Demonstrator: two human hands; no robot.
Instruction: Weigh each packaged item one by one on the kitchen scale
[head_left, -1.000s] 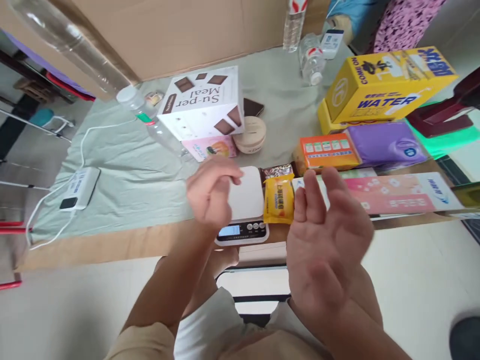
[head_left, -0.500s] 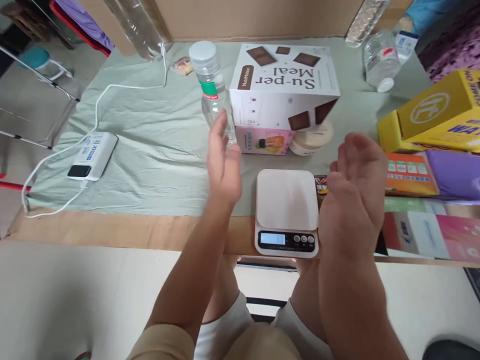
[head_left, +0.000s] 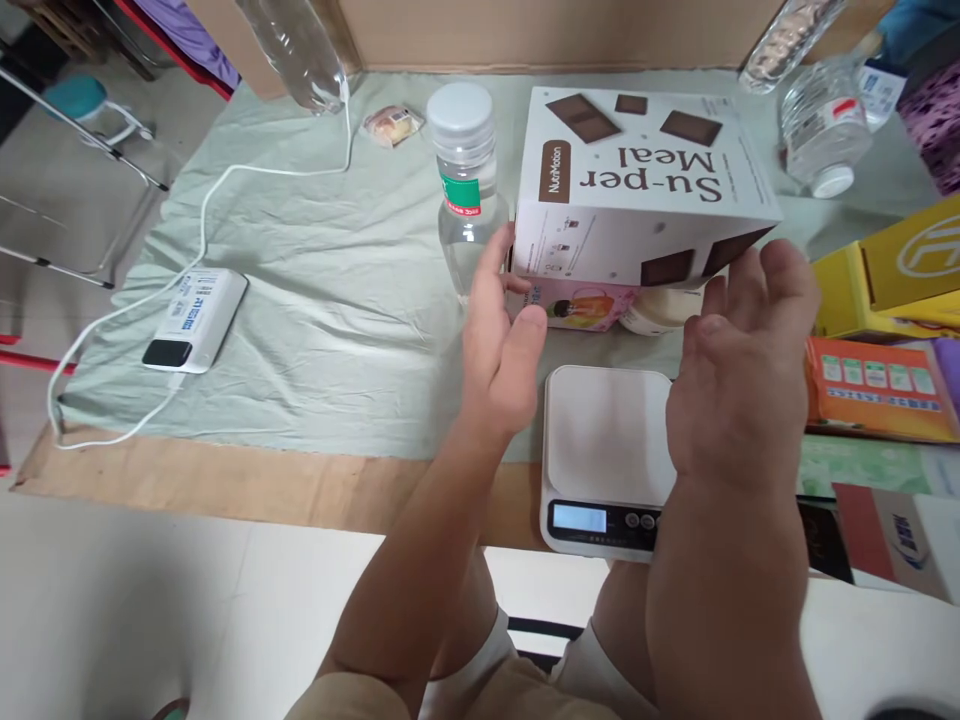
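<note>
Both hands open, empty: left hand (head_left: 504, 345) and right hand (head_left: 742, 375) flank white cardboard "Su-per Meal" box (head_left: 637, 190); I'd grip low, evenly.

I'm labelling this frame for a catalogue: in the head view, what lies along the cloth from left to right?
Power bank → water bottle → left hand → white box → right hand → orange packet.

Box (head_left: 645, 190) behind scale (head_left: 607, 440); bottle (head_left: 466, 190) left; pouch (head_left: 581, 305) seemingly beneath box.
</note>
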